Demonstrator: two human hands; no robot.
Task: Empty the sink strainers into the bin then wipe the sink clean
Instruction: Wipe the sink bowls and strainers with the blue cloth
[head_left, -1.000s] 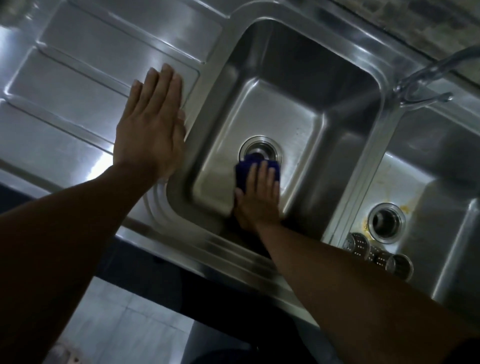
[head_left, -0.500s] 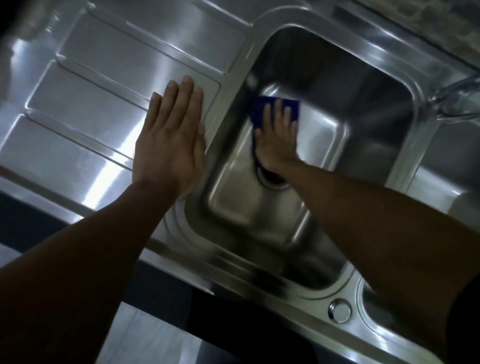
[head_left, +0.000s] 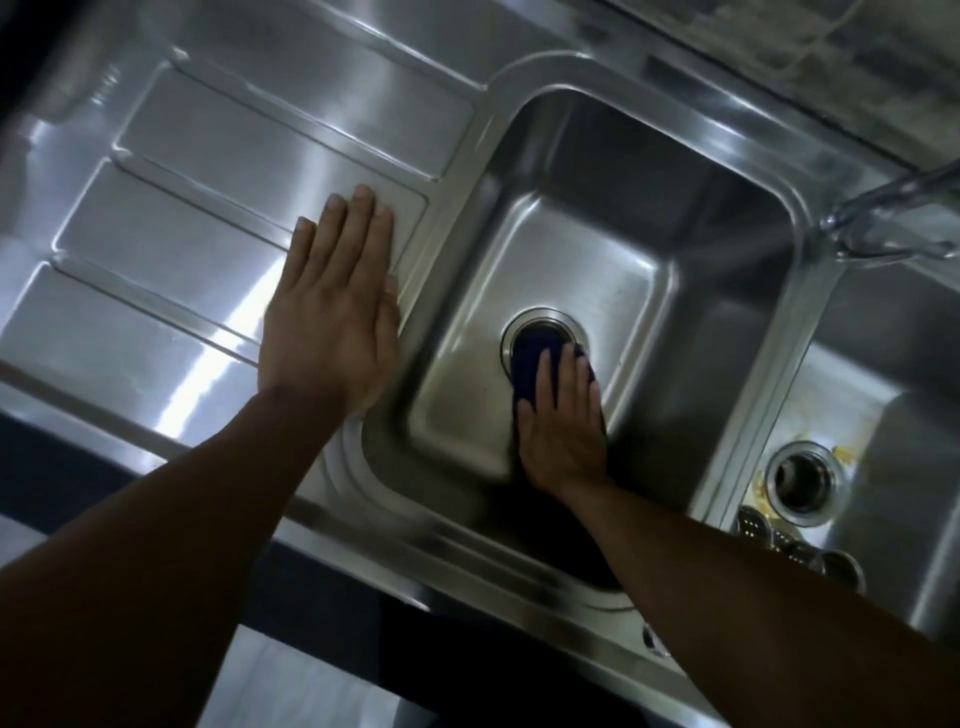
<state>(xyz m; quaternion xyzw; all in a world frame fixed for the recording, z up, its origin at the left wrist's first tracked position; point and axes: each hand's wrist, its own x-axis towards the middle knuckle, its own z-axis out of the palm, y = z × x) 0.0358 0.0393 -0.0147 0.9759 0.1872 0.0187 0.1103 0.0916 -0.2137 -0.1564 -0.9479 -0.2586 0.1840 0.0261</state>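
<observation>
Steel basin (head_left: 597, 249) holds a blue cloth (head_left: 530, 347) under the right hand (head_left: 563, 423), fingers (head_left: 544, 376) straight; left hand (head_left: 332, 322) flat outside.

Cloth (head_left: 529, 349) mostly under right hand (head_left: 563, 428), tap (head_left: 883, 200) cut off at edge, strainers (head_left: 753, 525) partly behind forearm (head_left: 779, 603)

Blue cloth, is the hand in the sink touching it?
Touching. The head view shows the right hand lying flat on the blue cloth, straight fingers pressing it down at the drain.
</observation>
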